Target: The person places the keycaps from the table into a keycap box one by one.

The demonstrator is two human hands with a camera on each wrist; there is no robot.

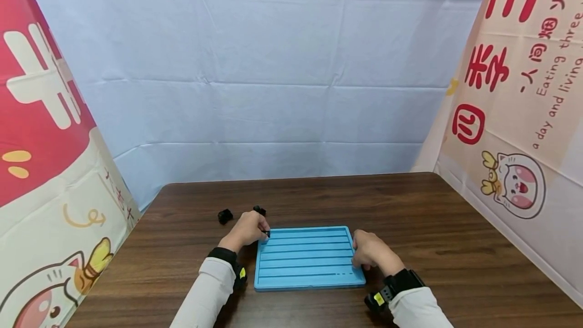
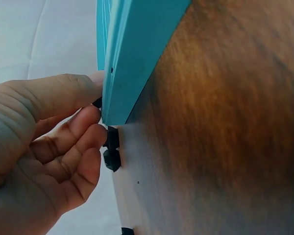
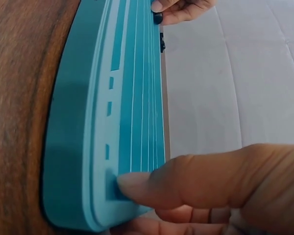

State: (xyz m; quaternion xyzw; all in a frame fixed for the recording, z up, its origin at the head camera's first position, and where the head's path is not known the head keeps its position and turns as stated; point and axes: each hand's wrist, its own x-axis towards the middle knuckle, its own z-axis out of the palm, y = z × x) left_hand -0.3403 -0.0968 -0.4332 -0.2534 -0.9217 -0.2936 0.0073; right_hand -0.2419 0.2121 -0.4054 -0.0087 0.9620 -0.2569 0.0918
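Note:
A light-blue rectangular board point(image 1: 307, 254) with long parallel grooves and a raised rim lies on the table. At its far left corner, my left hand point(image 1: 248, 230) pinches a small black piece point(image 1: 266, 234) between thumb and fingers. Most of that piece is hidden by the fingertips, but a dark bit point(image 3: 158, 18) shows in the right wrist view. My right hand point(image 1: 372, 252) grips the board's right edge. Its thumb point(image 3: 139, 187) presses on the near right corner of the top face, and the other fingers curl at the side.
Two small black lumps lie on the table point(image 1: 387, 196) beyond the left hand: one lump point(image 1: 225, 216) to the left, the other lump point(image 1: 259, 210) just behind the fingers. A pale cloth point(image 1: 273, 65) hangs behind the table, with printed cloths at both sides.

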